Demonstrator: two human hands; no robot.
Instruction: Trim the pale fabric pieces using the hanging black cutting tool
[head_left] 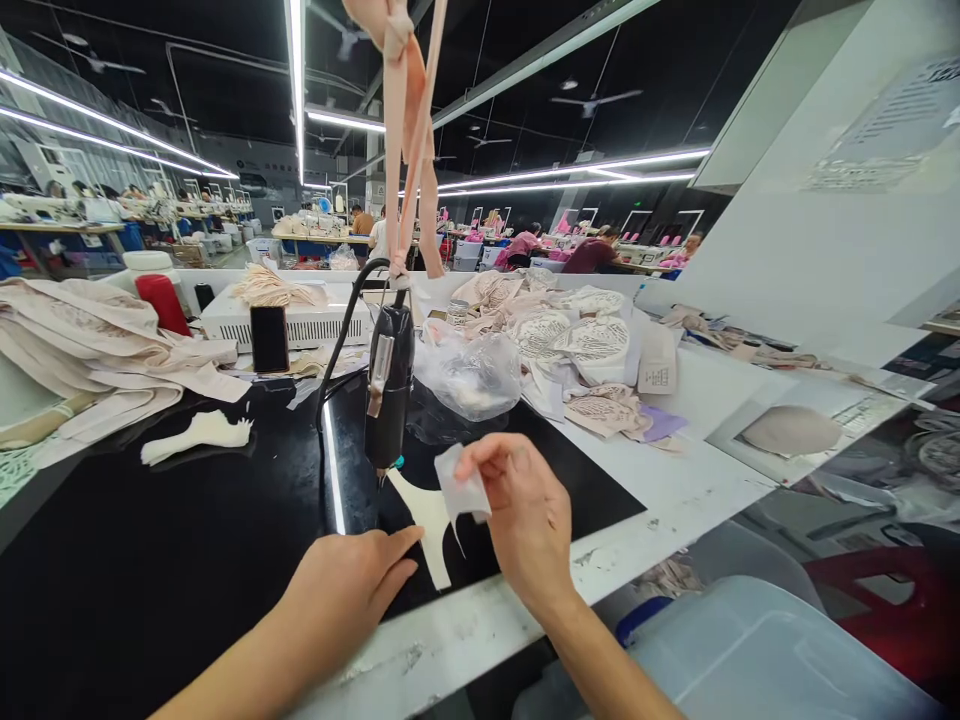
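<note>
L hand (341, 580) is reaching in w/ fingers loosely extended, index fingertip resting on the cream fabric piece (433, 525); its palm is facing down, so can't tell what's under it. R hand (529, 510) is pinching a small white slip (463, 488) betw. thumb & fingers; the fingertips are partly hiding its R edge. Both forearms are running out of frame at the bottom.

Cream piece is lying on the black board (247, 560) nr its front edge, betw. the hands; the slip is covering part of its R side. A thin pale strand is hanging below the slip; can't tell which of the two it's belonging to.

Black tool (390, 390) is hanging just above the piece's far end, tip pointing down; tip is too small to make out, type unclear. Peach strips (409, 130) are holding it up, their tops being cut off by the frame. Clear plastic bag (472, 375) is sitting behind, contents hard to tell. Cream stack (199, 437) is lying L on the board. Bkgd workers are showing small & blurry; wall notice (889, 125) is slanting, text illegible.
</note>
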